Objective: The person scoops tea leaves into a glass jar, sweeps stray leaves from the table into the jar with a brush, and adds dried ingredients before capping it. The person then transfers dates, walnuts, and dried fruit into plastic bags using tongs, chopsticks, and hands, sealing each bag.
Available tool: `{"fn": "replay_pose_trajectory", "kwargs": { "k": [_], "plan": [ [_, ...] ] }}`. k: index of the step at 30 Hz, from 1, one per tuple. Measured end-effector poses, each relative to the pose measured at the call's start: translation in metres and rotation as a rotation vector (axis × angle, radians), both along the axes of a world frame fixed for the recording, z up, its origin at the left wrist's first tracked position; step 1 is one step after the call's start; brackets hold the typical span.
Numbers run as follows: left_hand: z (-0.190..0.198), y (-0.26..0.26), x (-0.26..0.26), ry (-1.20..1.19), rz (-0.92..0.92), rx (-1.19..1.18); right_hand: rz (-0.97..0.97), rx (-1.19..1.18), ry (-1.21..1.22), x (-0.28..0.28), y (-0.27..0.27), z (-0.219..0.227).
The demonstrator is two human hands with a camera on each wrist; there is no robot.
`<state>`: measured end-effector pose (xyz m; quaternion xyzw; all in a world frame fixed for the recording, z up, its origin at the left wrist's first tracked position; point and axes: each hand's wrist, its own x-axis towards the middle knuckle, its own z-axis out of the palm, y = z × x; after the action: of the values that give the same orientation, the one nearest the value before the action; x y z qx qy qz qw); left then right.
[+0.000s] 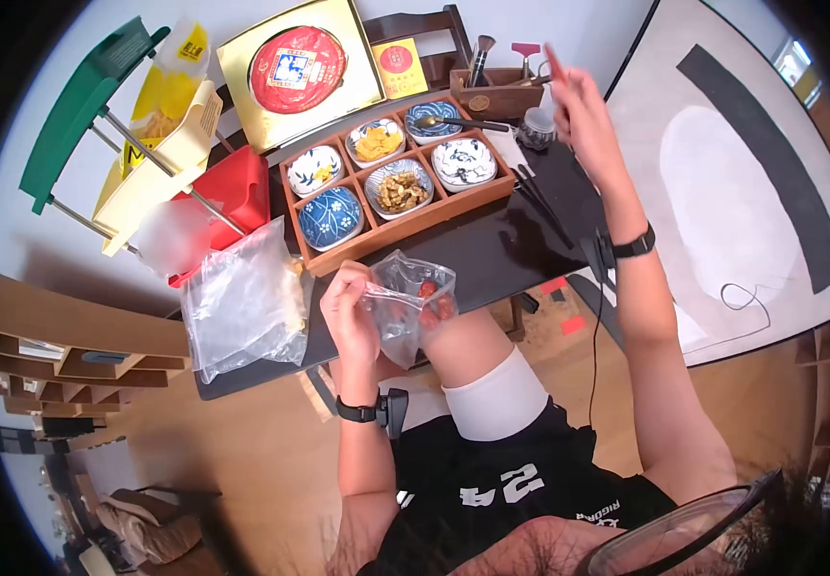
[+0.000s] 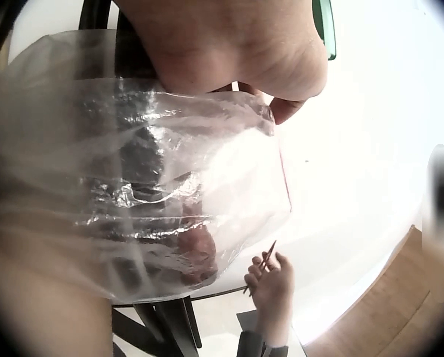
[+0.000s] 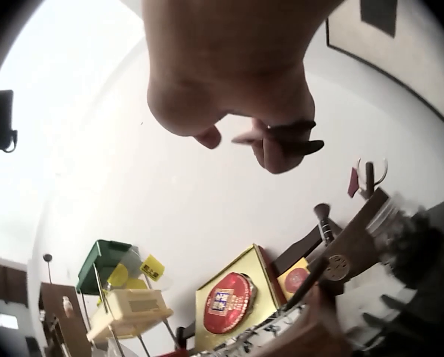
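In the head view my left hand [image 1: 346,300] grips the rim of a clear plastic bag [image 1: 398,331] at the table's front edge. Red dates [image 1: 437,305] lie inside it, and they show blurred through the plastic in the left wrist view. My right hand [image 1: 585,125] is raised at the back right, above the table. It holds a slender reddish-brown tool [image 1: 553,63], whose pointed end sticks up past the fingers. Two dark prongs [image 3: 300,137] of this tool show in the right wrist view; I cannot tell its exact kind.
A wooden divided tray [image 1: 415,226] holds several patterned bowls, one with walnuts [image 1: 403,192], one with yellow dried slices [image 1: 378,144]. A spoon [image 1: 458,123] lies across a back bowl. Left are another plastic bag [image 1: 242,307] and a tiered rack [image 1: 151,182]; behind stands a gold box [image 1: 233,58].
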<state>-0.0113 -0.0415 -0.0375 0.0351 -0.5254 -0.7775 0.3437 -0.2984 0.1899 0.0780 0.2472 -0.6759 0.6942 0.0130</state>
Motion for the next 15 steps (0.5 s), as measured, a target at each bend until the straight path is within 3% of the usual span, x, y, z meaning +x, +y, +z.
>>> {"fn": "replay_pose_trajectory", "kwargs": {
  "k": [1,2,4,10,15],
  "plan": [
    [0.0,0.0,0.0,0.008,-0.005,0.003,-0.033,0.158,0.026,0.005,0.01,-0.006],
    [0.0,0.0,0.0,0.016,-0.008,0.007,-0.037,0.169,0.039,0.008,0.02,-0.016],
    [0.0,0.0,0.001,0.022,-0.011,0.016,-0.182,0.476,0.48,0.009,0.036,-0.043],
    [0.001,0.0,0.0,0.037,-0.042,0.005,-0.218,0.86,0.386,0.022,0.06,-0.075],
    [0.002,0.0,0.0,0.035,-0.044,0.006,-0.255,0.834,0.314,0.018,0.055,-0.087]
  ]
}}
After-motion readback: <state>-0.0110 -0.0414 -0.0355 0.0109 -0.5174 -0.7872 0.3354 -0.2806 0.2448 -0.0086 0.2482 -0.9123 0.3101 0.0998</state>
